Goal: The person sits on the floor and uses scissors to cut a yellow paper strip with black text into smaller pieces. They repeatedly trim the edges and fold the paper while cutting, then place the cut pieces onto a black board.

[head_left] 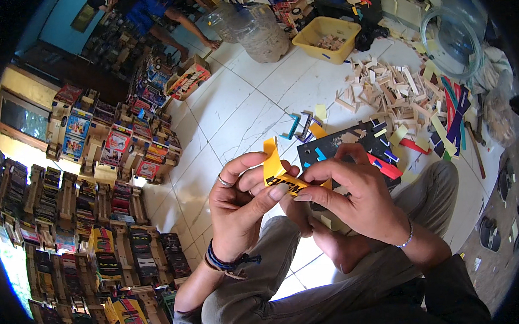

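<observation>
Between my two hands is a small yellow piece with dark lettering [273, 159], bent at an angle; it looks like a sticker-covered strip. My left hand [238, 198] grips it from the left, thumb along its lower edge and fingers behind. From the right, my right hand [355, 189] pinches its end between thumb and fingers. Below and behind the hands lies a black board [340, 140] with a worn patch and scraps on it. On its right edge rests a red piece [384, 167]. Small teal and purple bent pieces [296, 126] lie just past the board.
A heap of small wooden pieces [385, 91] spreads on the tiled floor [233, 99] at right, near a yellow basin [328, 39] and a hammer [476, 150]. Rows of stacked wooden toy trucks [82, 133] fill the left. Another person [152, 21] is at the back.
</observation>
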Demonstrator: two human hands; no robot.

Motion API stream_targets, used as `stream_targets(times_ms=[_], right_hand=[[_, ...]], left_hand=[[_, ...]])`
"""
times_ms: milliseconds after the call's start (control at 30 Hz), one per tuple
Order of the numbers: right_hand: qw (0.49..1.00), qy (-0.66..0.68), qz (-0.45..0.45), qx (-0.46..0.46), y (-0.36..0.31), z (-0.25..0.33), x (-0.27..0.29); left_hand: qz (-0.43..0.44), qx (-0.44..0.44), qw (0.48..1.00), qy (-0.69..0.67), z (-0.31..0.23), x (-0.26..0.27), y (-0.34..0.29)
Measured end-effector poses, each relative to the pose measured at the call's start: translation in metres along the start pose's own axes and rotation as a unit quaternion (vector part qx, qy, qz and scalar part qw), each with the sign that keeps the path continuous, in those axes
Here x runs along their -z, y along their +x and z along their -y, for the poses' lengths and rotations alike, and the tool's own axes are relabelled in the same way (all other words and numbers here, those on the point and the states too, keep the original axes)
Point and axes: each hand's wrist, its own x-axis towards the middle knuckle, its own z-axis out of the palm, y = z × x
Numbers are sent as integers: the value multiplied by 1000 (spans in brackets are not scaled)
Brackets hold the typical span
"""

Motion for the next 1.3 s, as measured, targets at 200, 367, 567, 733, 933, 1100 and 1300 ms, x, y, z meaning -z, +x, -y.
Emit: stream_targets(times_ms=[200,367,567,733,933,1100,1300], right_hand=[[1000,-4,-10,-9,-1,1,-1],[1000,16,-16,-14,-1,3,-2],[1000,7,-14,-17,-1,4,-1],[999,-18,-6,-35,-5,1,-4],[1000,-8,-14,-13,-8,-9,-8],[1000,-10,4,-1,-11,-8,-1],[993,62,-99,-20,0,-15,17]], left_hand=[[3,-5,1000,19,2,2,-1],[11,-13,1000,25,4,3,-1],[-2,-2,1000,23,2,4,-1],[-33,-12,997,75,1,0,-1],[3,-90,981,173,1,-3,-6],[0,-76,976,203,2,-2,-6],[74,-9,990,118,4,-1,-4]])
